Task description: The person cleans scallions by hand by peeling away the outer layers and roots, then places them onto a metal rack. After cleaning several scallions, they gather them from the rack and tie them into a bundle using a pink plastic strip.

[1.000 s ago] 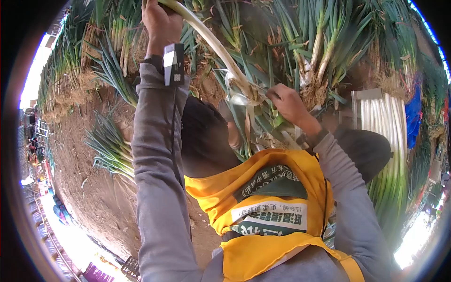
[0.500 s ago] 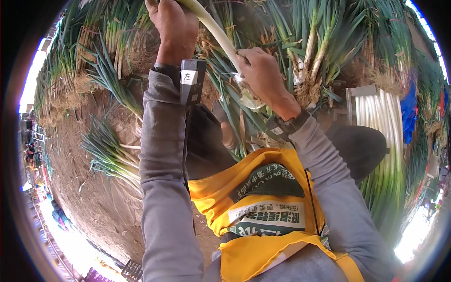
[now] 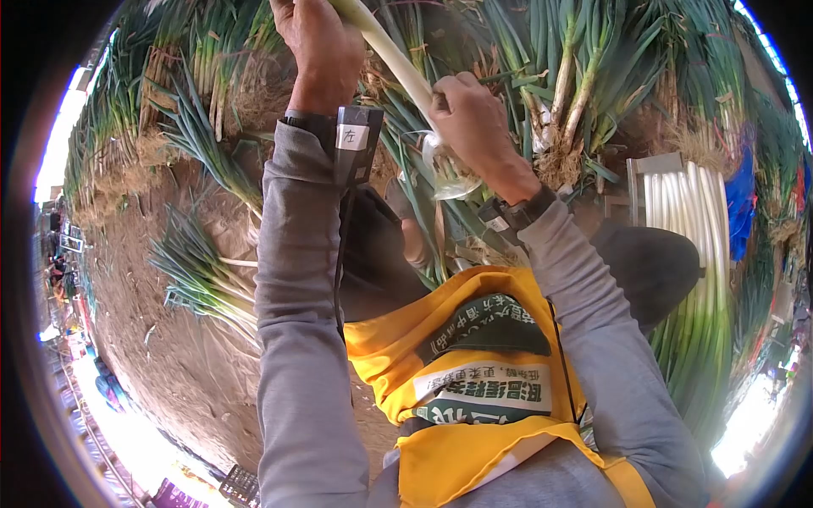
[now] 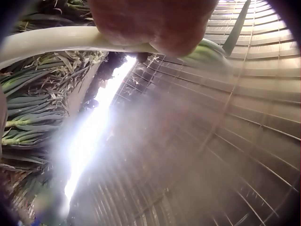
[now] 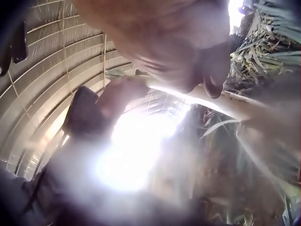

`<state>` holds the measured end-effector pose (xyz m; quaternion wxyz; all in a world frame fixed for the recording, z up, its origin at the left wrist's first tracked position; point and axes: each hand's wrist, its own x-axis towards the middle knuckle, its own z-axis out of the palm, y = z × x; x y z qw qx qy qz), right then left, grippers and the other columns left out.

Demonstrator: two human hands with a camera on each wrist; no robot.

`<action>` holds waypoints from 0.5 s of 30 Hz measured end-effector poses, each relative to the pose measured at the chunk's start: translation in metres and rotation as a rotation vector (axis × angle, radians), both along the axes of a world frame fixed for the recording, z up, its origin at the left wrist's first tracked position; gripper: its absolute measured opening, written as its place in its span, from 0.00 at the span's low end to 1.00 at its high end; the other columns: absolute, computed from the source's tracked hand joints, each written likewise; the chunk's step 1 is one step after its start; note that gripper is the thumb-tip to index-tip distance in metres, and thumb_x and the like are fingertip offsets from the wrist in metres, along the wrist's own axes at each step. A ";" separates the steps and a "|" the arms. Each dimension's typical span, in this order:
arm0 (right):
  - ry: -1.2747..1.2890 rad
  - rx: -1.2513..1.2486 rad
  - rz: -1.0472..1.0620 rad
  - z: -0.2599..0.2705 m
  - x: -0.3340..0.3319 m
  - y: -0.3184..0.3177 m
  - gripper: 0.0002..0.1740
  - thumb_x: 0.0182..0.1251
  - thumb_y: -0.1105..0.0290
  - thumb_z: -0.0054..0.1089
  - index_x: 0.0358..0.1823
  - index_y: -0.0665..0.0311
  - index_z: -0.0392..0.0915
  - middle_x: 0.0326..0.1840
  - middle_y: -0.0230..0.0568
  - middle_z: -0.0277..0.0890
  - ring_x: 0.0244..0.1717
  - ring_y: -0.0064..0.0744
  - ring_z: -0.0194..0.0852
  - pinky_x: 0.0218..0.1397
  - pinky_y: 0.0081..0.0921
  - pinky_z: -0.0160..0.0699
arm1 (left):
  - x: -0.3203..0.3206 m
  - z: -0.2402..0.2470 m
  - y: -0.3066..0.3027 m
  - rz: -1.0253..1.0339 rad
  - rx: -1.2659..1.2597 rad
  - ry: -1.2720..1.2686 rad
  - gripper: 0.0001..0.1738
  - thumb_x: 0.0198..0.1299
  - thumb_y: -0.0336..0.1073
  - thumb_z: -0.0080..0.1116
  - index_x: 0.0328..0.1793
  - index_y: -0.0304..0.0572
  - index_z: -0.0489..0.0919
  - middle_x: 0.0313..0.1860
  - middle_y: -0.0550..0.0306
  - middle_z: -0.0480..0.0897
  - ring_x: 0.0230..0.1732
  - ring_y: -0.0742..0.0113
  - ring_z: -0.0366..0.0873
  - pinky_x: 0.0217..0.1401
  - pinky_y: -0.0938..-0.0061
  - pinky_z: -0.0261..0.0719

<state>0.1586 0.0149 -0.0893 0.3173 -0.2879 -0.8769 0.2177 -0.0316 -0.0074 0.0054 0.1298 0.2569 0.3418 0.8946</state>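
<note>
A long leek with a white shank [image 3: 396, 63] slants down from the top of the head view. Around its greener upper part curls the left hand [image 3: 326, 46], at the top edge; the left wrist view shows that hand [image 4: 153, 23] over the leek [image 4: 61, 38]. Lower down, the right hand [image 3: 478, 123] grips the white shank with curled fingers. Beneath the right hand hangs loose, thin translucent peel [image 3: 449, 173]. In the right wrist view the right hand [image 5: 174, 47] covers part of the shank [image 5: 235, 104].
Unpeeled leeks [image 3: 572, 93] with rooty ends line the top. A stack of clean white leeks [image 3: 690, 212] lies at the right, beside a blue bag [image 3: 742, 207]. Another small bunch [image 3: 203, 271] rests on the soil [image 3: 152, 347] at left. A dark crate [image 3: 240, 485] stands bottom left.
The right hand has moved from the root end up onto the shank and grips it. The left hand has shifted right and slightly down. Loose peel now hangs below the right hand.
</note>
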 end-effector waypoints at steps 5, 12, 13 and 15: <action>-0.027 -0.097 0.008 0.004 0.009 0.004 0.08 0.64 0.71 0.67 0.41 0.67 0.82 0.38 0.52 0.84 0.40 0.52 0.85 0.46 0.41 0.82 | -0.004 0.002 -0.001 -0.050 -0.073 -0.118 0.11 0.78 0.39 0.53 0.61 0.46 0.73 0.36 0.60 0.74 0.32 0.65 0.76 0.33 0.65 0.79; 0.068 -0.317 0.011 -0.007 0.017 -0.006 0.10 0.65 0.68 0.65 0.37 0.69 0.77 0.36 0.62 0.81 0.38 0.66 0.81 0.41 0.52 0.77 | -0.042 -0.023 0.001 -0.323 0.019 -0.240 0.15 0.80 0.46 0.50 0.58 0.43 0.68 0.39 0.51 0.76 0.37 0.56 0.76 0.42 0.59 0.79; 0.101 -0.341 0.032 -0.006 0.018 -0.010 0.10 0.65 0.68 0.64 0.37 0.70 0.77 0.36 0.61 0.81 0.39 0.66 0.81 0.41 0.52 0.77 | -0.043 -0.023 0.001 -0.323 0.018 -0.238 0.15 0.80 0.46 0.50 0.58 0.43 0.68 0.39 0.51 0.76 0.37 0.56 0.76 0.42 0.59 0.79; 0.134 -0.366 0.051 -0.006 0.016 -0.013 0.10 0.65 0.69 0.64 0.37 0.70 0.77 0.36 0.61 0.81 0.39 0.67 0.81 0.41 0.51 0.78 | -0.047 -0.025 0.000 -0.300 -0.011 -0.208 0.19 0.82 0.51 0.43 0.55 0.42 0.69 0.37 0.49 0.73 0.36 0.56 0.71 0.41 0.59 0.76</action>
